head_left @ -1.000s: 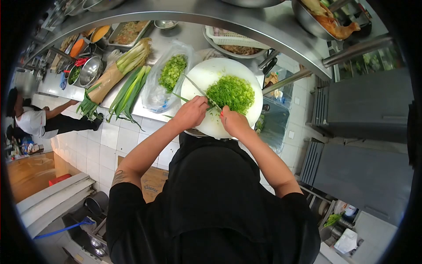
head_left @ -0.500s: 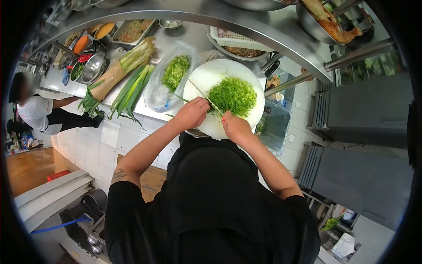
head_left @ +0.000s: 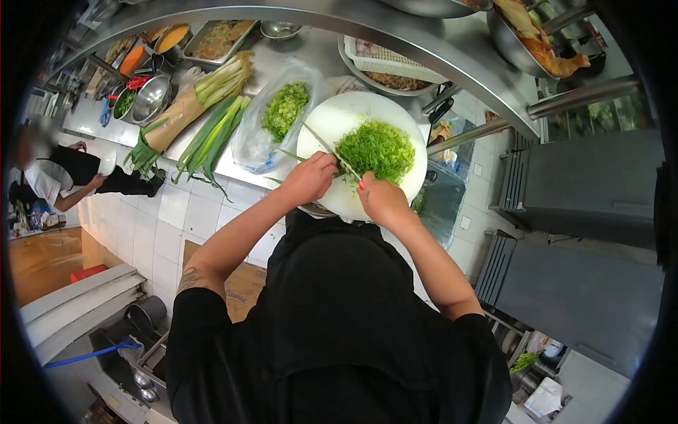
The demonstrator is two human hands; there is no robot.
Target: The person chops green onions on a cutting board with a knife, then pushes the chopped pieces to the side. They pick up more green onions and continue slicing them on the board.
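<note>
My right hand (head_left: 382, 199) is closed round the handle of a knife (head_left: 323, 143), whose blade points up and left over a round white cutting board (head_left: 346, 107). My left hand (head_left: 311, 177) presses green leaves (head_left: 291, 155) on the board, its fingers bent close beside the blade. A heap of finely sliced greens (head_left: 378, 150) lies on the board to the right of the blade. Left of the board is a clear plastic bag (head_left: 247, 145) with chopped greens (head_left: 285, 111) in it.
Loose long green stalks (head_left: 212, 134) and a paper-wrapped bunch (head_left: 173, 124) lie on the steel counter (head_left: 272, 60). Metal bowls (head_left: 150, 99) stand farther left. A steel shelf (head_left: 395, 35) runs overhead. At far left stands another person (head_left: 53, 166) with a white plate (head_left: 107, 163).
The person at the left has turned, and a white plate now shows in their hand. The view has shifted slightly. My hands and the knife keep nearly the same place on the board.
</note>
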